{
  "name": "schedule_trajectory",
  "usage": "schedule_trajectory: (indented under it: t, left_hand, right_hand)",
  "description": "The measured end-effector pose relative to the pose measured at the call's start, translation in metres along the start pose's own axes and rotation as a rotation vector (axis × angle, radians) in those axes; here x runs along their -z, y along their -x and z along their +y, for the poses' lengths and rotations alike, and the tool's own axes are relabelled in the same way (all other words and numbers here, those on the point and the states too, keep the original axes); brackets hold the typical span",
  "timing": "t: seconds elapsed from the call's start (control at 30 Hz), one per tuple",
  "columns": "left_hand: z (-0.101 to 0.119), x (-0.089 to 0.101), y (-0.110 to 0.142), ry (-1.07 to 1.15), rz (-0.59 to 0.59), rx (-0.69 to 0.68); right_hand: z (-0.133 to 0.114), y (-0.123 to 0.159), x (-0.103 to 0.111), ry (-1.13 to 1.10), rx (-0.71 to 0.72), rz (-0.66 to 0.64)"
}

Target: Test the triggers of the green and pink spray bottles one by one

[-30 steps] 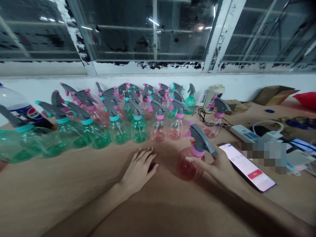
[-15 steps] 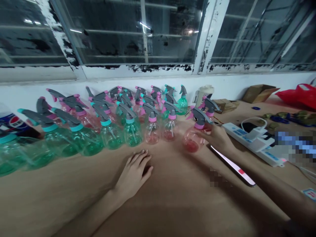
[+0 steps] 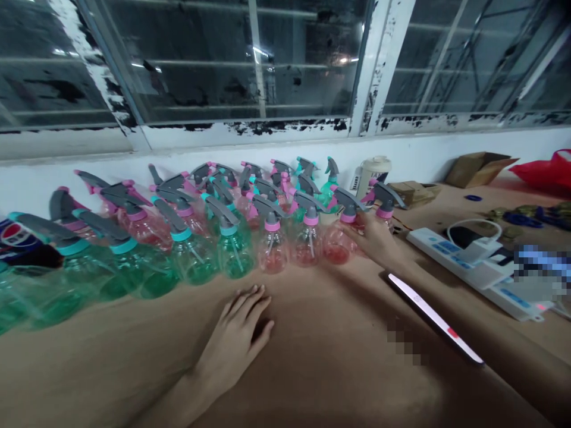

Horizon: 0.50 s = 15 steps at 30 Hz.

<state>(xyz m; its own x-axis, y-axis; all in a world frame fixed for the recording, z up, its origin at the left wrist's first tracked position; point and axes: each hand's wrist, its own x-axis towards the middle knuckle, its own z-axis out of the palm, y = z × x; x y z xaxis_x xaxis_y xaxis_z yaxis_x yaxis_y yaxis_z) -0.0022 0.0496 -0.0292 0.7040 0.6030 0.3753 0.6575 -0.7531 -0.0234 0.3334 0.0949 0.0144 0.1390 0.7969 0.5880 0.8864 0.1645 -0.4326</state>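
Observation:
My right hand (image 3: 377, 239) is closed around a pink spray bottle (image 3: 338, 245) with a grey and pink trigger head. That bottle stands upright at the right end of the front row, beside another pink spray bottle (image 3: 307, 242). Part of a further pink-collared spray bottle (image 3: 385, 213) shows behind my right hand. Flat on the table (image 3: 307, 351) lies my left hand (image 3: 238, 333), its fingers spread and holding nothing. It rests in front of a green spray bottle (image 3: 236, 252) with a turquoise collar. Several more green and pink bottles stand in rows to the left.
A phone (image 3: 435, 318) with a lit screen lies by my right forearm. Beyond it are a white power strip (image 3: 473, 270), a cardboard box (image 3: 479, 169) and a red bag (image 3: 546, 175). A cup (image 3: 373, 172) stands by the wall; a Pepsi bottle (image 3: 22, 244) is far left.
My right hand has moved the pink spray bottle left and back, up close to the front row. My left hand stays on the table. The view has shifted slightly.

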Motion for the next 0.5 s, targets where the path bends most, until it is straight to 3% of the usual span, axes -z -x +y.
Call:
schedule_trajectory:
  t: [0.23, 0.5]
  left_hand:
    - [-0.001, 0.000, 0.000, -0.010, -0.017, 0.004]
    - [-0.003, -0.001, -0.002, 0.002, 0.008, -0.010]
  right_hand:
    - [-0.005, 0.005, 0.006, -0.040, -0.060, -0.021]
    - [0.003, 0.048, 0.072, -0.025, -0.248, -0.062]
